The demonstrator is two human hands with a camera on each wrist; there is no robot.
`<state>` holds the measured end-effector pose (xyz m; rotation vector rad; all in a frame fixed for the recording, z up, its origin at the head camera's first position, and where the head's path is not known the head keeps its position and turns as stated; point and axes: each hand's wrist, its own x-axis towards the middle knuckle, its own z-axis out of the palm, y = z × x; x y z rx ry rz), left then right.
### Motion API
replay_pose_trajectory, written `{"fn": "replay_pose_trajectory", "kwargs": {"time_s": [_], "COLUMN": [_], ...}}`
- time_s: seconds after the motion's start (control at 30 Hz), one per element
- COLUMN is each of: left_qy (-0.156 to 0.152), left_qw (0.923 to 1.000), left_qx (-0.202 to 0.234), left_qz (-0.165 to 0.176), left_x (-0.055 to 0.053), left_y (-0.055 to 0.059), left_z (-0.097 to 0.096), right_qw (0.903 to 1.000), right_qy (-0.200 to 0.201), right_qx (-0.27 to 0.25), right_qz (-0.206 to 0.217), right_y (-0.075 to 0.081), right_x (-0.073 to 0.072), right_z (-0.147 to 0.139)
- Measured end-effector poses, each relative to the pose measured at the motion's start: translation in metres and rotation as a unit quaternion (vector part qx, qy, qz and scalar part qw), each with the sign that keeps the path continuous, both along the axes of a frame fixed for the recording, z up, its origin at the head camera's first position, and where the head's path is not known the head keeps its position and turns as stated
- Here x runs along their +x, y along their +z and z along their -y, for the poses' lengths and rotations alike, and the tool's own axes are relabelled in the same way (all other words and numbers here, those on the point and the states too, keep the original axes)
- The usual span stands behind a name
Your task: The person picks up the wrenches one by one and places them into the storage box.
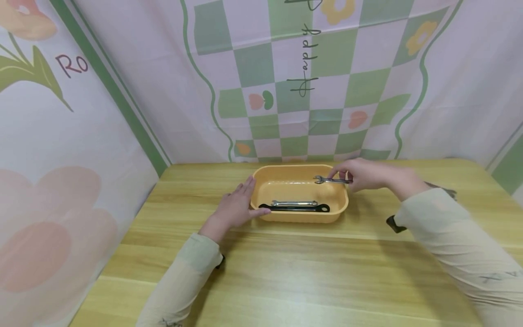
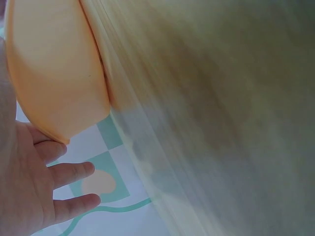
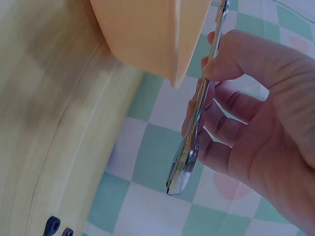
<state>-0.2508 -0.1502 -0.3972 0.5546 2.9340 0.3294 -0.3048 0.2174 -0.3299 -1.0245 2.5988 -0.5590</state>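
A yellow plastic bin stands near the table's back edge. Inside it, along the front wall, a black wrench and a smaller silver wrench lie side by side. My right hand pinches another silver combination wrench between thumb and fingers, its open end pointing left over the bin's right end. In the right wrist view, the held wrench runs past the bin's rim. My left hand rests against the bin's left end, fingers spread and thumb reaching over the front rim.
Beyond my right forearm, dark tools lie on the wooden table, partly hidden by the sleeve. Two dark tool ends show in the right wrist view. A checkered cloth hangs right behind the table.
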Motion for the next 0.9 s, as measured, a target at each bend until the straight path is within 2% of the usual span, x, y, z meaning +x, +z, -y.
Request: {"fn": "replay_pose_trajectory", "kwargs": {"time_s": [0.4,0.9], "left_qy": [0.002,0.002], "left_qw": [1.0,0.9999], "left_qx": [-0.003,-0.007], "left_qz": [0.001,-0.007], "left_x": [0.0,-0.002], "left_y": [-0.001,-0.003], "left_z": [0.001,0.001], "right_qw": [0.9996,0.9987], "right_qy": [0.009,0.03], "right_qx": [0.02,0.016], "right_qz": [0.016,0.037], "right_y": [-0.003,-0.004], "right_x": [0.0,-0.004], "right_z": [0.025,0.052]}}
